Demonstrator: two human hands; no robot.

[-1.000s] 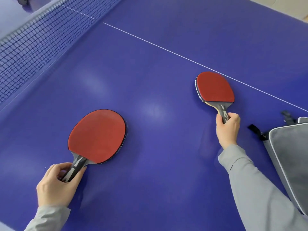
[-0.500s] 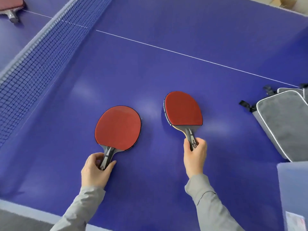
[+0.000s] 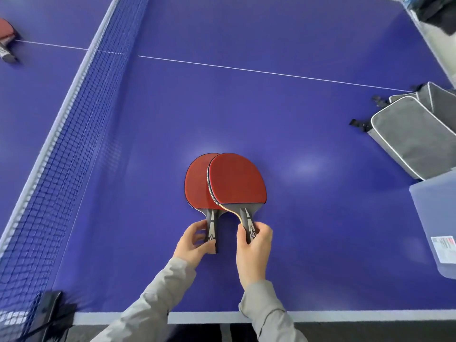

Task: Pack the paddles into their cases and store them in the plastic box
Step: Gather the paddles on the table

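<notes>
At the far left edge we see a third red-faced paddle (image 3: 6, 30) lying beyond the net, blurred and cut off by the frame; the dark blue mesh net (image 3: 64, 154) with its white top band runs diagonally from the top of the view down to a black clamp (image 3: 49, 311) at the near left corner of the blue table-tennis table (image 3: 246, 107); a thin white line crosses the table's surface.

Near the middle, close to our edge of the table, our left hand (image 3: 195, 243) is closed around the black-and-grey handle of a red rubber-faced paddle with a black rim (image 3: 195, 183); fingers sit on the handle's left side and the thumb on its lower end. Its rounded blade points away from us and seems to lie low against the table; the right part of its face is covered by the second paddle.

Our right hand (image 3: 254, 248) grips the handle of another red rubber-faced paddle (image 3: 238, 180), thumb on the left side and fingers wrapped over the right; this blade overlaps the first one from above, tilted so that its left edge shows a dark sponge layer with small white lettering and a pale wooden strip near the neck. Both sleeves are light grey.

To the right, well apart from the paddles, two grey fabric paddle cases with white piping (image 3: 414, 137) lie stacked at the table's right side, black loops at their left ends; just nearer us stands the translucent plastic box (image 3: 434, 218), carrying a white label with red print.
</notes>
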